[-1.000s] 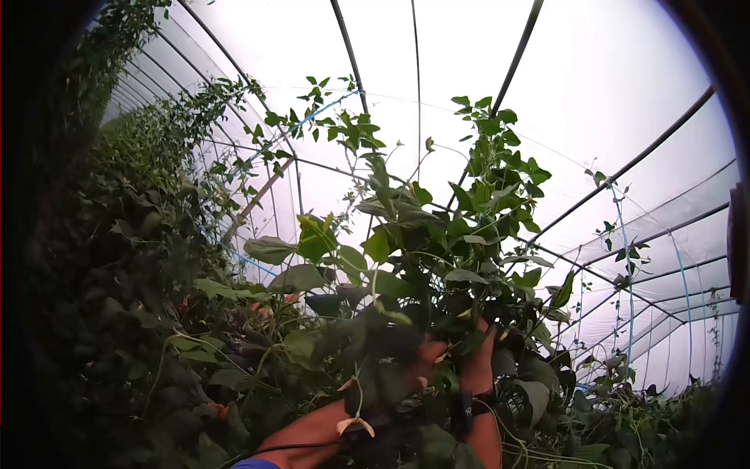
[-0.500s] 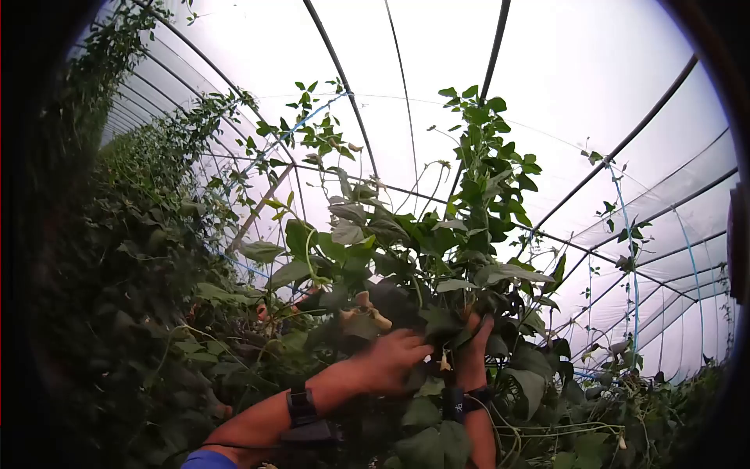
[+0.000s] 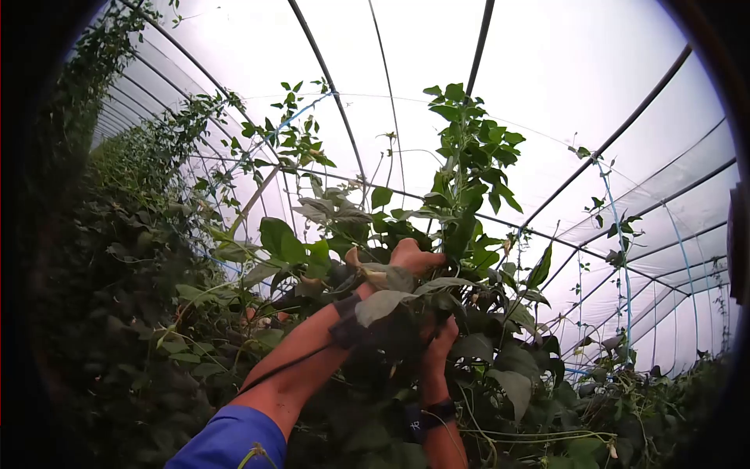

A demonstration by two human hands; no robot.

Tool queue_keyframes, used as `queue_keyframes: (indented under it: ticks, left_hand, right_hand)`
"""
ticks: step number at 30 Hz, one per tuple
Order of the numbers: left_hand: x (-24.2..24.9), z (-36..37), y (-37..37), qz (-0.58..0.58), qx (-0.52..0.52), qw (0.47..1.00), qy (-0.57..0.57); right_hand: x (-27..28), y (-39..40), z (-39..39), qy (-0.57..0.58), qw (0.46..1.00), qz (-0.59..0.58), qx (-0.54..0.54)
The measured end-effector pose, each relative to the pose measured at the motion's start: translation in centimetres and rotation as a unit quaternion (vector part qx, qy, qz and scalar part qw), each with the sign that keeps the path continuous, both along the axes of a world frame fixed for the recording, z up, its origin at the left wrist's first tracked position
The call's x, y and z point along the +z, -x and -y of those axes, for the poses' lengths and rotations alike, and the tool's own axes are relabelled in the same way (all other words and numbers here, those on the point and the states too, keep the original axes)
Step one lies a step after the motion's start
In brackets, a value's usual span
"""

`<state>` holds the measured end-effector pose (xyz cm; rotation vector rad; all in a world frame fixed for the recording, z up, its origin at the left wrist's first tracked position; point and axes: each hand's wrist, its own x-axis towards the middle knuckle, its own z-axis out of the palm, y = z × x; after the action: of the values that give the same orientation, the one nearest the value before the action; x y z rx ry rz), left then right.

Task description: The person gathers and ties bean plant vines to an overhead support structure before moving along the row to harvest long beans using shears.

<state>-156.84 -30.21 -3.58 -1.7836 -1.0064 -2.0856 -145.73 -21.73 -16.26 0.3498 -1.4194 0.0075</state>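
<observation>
Leafy vine (image 3: 467,148) rises above left hand (image 3: 414,258), right hand (image 3: 443,336) lower down

We have brought our left hand (image 3: 416,256) up: a second ago it was low and blurred among the leaves, half a second ago it was just left of our right hand (image 3: 443,336) and slightly lower, and now it is above it, close to the tall leafy stem (image 3: 461,148). Our left forearm (image 3: 301,359) rises more steeply, and much more of our blue sleeve (image 3: 234,442) shows at the near left than the sliver we had before. Leaves (image 3: 383,308) now partly cover our left wrist, which showed clearly half a second ago. We see our right hand further left, and our view has shifted, so the roof pipes (image 3: 478,51) also appear further left.
</observation>
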Motion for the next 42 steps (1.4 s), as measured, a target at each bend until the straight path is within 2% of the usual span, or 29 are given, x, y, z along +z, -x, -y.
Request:
queue_keyframes:
  ticks: [1,4,5,6,8,9,10,12,13,14,15,16,17,20,21,22,23,24,25,26,27,28,29,33,34,36,38,40,42]
  left_hand:
    - [0.3,-0.5,-0.2,-0.010,-0.045,0.999,0.015]
    - [1.3,-0.9,-1.5,0.006,-0.275,0.960,0.051]
    - [1.3,-1.3,-1.0,-0.114,-0.306,0.945,-0.012]
    - [1.4,-1.6,-1.0,-0.117,-0.308,0.944,-0.013]
    - [1.0,-0.9,-1.3,-0.166,-0.167,0.967,-0.100]
    - [-0.1,0.7,-0.8,-0.370,-0.039,0.903,-0.215]
    - [6.8,-11.2,3.0,-0.329,-0.152,0.930,-0.058]
    - [19.1,-32.3,9.8,-0.091,-0.349,0.905,0.224]
    - [12.8,-25.1,6.8,-0.149,-0.285,0.944,0.076]
    - [9.3,-21.2,5.7,-0.210,-0.208,0.954,-0.045]
    - [7.1,-18.5,5.1,-0.248,-0.137,0.951,-0.128]
    - [5.4,-16.6,4.8,-0.287,-0.054,0.932,-0.217]
    - [4.1,-15.2,5.0,-0.317,0.033,0.899,-0.302]
    - [1.7,-11.4,4.7,-0.348,0.225,0.760,-0.501]
    - [0.2,-9.7,4.1,-0.348,0.226,0.761,-0.499]
    - [-0.7,-8.1,3.6,-0.281,0.104,0.873,-0.385]
    - [-1.7,-6.4,3.0,-0.200,-0.022,0.946,-0.254]
    - [-3.3,-4.7,2.5,-0.109,-0.148,0.977,-0.111]
    - [-6.2,-2.5,2.6,-0.212,-0.022,0.949,-0.232]
    - [-6.3,-7.0,6.0,-0.239,0.007,0.926,-0.292]
    - [-9.4,-5.3,7.1,-0.237,0.083,0.879,-0.405]
    - [-12.1,-3.9,8.4,-0.118,-0.127,0.952,-0.251]
    - [-14.3,-2.9,9.7,0.009,-0.328,0.942,-0.077]
    - [-21.7,-0.3,13.5,0.088,-0.333,0.935,-0.086]
    - [-23.0,0.2,13.8,0.100,-0.336,0.933,-0.088]
    - [-25.1,1.0,13.7,0.083,-0.294,0.946,-0.110]
    - [-26.6,0.7,13.2,0.060,-0.256,0.957,-0.124]
    - [-27.3,0.2,12.3,0.112,-0.354,0.923,-0.097]
    - [-28.5,1.0,11.3,0.106,-0.387,0.913,-0.075]
  right_hand:
    - [0.3,0.8,-1.3,0.023,0.996,-0.008,0.082]
    - [-0.3,0.8,-1.1,0.050,0.992,0.021,0.110]
    - [-0.3,1.0,-0.5,0.034,0.993,-0.010,0.108]
    - [-0.7,0.8,0.0,0.033,0.994,-0.012,0.106]
    - [-1.3,0.6,0.9,0.020,0.998,0.007,0.059]
    - [-1.4,1.2,0.6,0.027,0.993,-0.012,0.114]
    - [-1.6,1.4,0.7,0.025,0.993,-0.013,0.113]
    - [-2.0,1.3,1.0,0.049,0.995,0.014,0.086]
    - [-2.1,1.6,1.0,-0.017,0.998,-0.041,0.054]
    - [-2.3,1.4,0.5,-0.015,0.998,-0.041,0.052]
    - [-2.6,1.2,0.0,-0.040,0.999,-0.036,-0.009]
    - [-2.8,1.2,-0.3,-0.065,0.995,-0.030,-0.071]
    - [-3.0,1.1,-0.1,-0.066,0.995,-0.028,-0.071]
    - [-3.7,1.1,0.6,-0.086,0.991,-0.016,-0.099]
    - [-4.1,1.2,0.2,-0.065,0.992,0.007,-0.109]
    - [-4.4,1.3,-0.3,-0.046,0.992,0.030,-0.118]
    - [-4.9,1.1,-0.9,-0.048,0.992,0.031,-0.117]
    - [-5.7,0.6,-1.7,-0.042,0.978,0.086,-0.187]
    - [-6.3,0.3,-2.0,-0.036,0.956,0.141,-0.254]
    - [-6.8,0.3,-1.4,-0.035,0.958,0.144,-0.247]
    - [-7.3,0.1,-0.3,-0.092,0.953,0.165,-0.237]
    - [-7.5,-0.1,0.3,-0.153,0.944,0.185,-0.228]
    - [-7.4,0.3,-0.7,-0.139,0.957,0.174,-0.185]
    - [-6.8,0.5,4.0,-0.075,0.964,0.243,-0.079]
    - [-6.6,0.4,3.8,-0.025,0.962,0.272,-0.007]
    - [-5.6,0.8,3.2,0.029,0.963,0.229,0.141]
    - [-4.5,1.0,3.8,0.117,0.958,0.147,0.216]
    - [-2.4,1.6,2.2,0.139,0.947,0.123,0.262]
    - [-1.1,1.2,5.3,0.252,0.917,0.136,0.279]
